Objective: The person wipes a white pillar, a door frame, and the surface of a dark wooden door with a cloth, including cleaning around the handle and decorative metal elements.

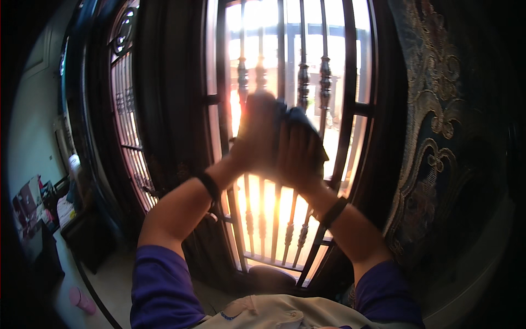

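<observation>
Both my arms reach up in front of a bright barred window (282, 247). A dark bunched thing, like a folded cloth (304, 122), sits between and behind my hands; its exact kind is too dark to make out. My right hand (298, 156) has its fingers wrapped over its near side. Beside it, my left hand (257, 131) is smeared by motion and glare, and it seems to touch the cloth's left edge. Its fingers cannot be told apart. Each wrist wears a dark band.
Dark turned bars (325, 82) stand upright in the window's dark frame (361, 109). A patterned curtain (433, 126) hangs on the right. Another barred window panel (129, 104) is at left. Farther left, a pink cylinder (82, 300) lies on the floor near dark furniture (87, 236).
</observation>
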A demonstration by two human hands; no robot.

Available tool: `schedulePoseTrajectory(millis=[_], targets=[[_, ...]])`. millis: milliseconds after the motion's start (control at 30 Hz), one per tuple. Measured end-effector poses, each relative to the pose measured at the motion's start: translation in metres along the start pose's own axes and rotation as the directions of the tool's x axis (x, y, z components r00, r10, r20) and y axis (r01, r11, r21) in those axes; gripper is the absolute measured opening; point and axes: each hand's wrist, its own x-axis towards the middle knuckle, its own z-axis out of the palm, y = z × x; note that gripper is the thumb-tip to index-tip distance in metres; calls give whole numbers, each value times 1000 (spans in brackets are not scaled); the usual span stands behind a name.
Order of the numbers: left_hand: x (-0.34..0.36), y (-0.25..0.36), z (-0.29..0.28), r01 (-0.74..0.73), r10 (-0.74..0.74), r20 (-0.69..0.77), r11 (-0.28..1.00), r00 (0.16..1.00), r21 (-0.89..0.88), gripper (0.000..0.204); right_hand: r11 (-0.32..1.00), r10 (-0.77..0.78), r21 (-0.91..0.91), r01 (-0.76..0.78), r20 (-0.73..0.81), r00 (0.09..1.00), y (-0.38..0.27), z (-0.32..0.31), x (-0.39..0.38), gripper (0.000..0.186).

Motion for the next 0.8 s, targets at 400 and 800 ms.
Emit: schedulePoseTrajectory(millis=[400, 800], targets=[[17, -171, -15, 138, -10, -290, 895, 957, 424, 70, 990, -117, -100, 104, -125, 985, -20, 48, 165, 55], [94, -224, -81, 317, -137, -476, 892, 869, 322, 57, 919, -162, -390, 57, -242, 957, 16, 115, 328, 48]])
